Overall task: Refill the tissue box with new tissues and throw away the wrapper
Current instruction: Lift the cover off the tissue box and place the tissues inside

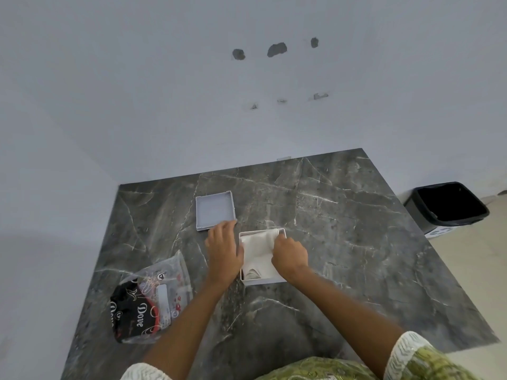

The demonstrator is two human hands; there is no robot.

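A white square tissue box stands open on the dark marble table, with white tissues lying inside it. My left hand rests against the box's left wall, fingers bent. My right hand presses on the tissues at the box's right side, fingers curled over them. The box's grey lid lies upside down just behind my left hand. The emptied plastic wrapper, clear with black and red print, lies at the table's front left.
A black-lined waste bin stands on the floor to the right of the table. White walls close off the back and left of the table. Pale floor tiles show at the right.
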